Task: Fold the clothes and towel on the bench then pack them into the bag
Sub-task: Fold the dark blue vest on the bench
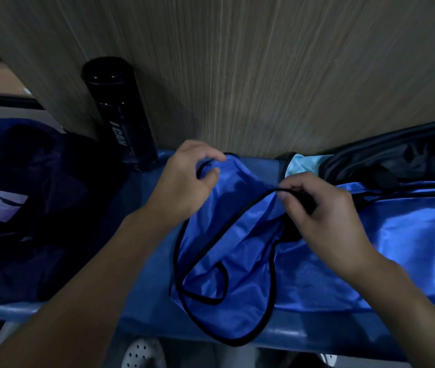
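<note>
Left hand [184, 179] and right hand [325, 221] are each pinching the black trim of one bright blue sleeveless jersey [227, 235]. It is lying crumpled on the blue counter [144, 261], spreading between and below the hands. One open bag [402, 155] is sitting just right of it. One black bottle [120, 115] is standing at the left rear, beside one heap of dark clothes [38, 195].

We log one blue worktop [144, 314]: dark clothes [38, 208] at nine o'clock, black bottle [120, 115] at eleven, blue vest [224, 261] centre, bag [410, 248] at three.
</note>
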A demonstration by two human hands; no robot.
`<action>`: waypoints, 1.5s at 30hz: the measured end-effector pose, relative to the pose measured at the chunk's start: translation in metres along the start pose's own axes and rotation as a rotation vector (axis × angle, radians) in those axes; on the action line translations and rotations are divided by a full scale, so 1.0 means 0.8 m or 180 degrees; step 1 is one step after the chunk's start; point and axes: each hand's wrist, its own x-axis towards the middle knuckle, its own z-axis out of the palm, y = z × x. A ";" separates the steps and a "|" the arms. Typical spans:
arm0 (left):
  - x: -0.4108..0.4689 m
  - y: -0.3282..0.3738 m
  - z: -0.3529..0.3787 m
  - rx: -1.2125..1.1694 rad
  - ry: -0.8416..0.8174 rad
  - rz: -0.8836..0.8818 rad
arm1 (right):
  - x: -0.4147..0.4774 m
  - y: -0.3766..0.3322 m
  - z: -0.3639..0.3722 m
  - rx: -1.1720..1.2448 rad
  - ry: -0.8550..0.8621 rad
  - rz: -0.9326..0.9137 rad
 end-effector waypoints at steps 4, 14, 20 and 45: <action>-0.017 0.019 0.012 -0.0536 -0.1000 -0.0180 | 0.007 0.004 0.011 -0.0362 -0.0132 -0.0314; -0.014 -0.002 0.020 -0.0422 -0.0517 -0.0425 | -0.023 -0.014 0.025 -0.0226 -0.0790 -0.0452; -0.010 0.000 0.021 -0.0435 -0.0330 -0.0500 | -0.031 0.001 0.050 -0.1044 -0.1945 -0.0602; -0.014 0.019 0.007 -0.0556 -0.0580 -0.0529 | 0.000 -0.010 0.038 0.0670 -0.0805 0.0019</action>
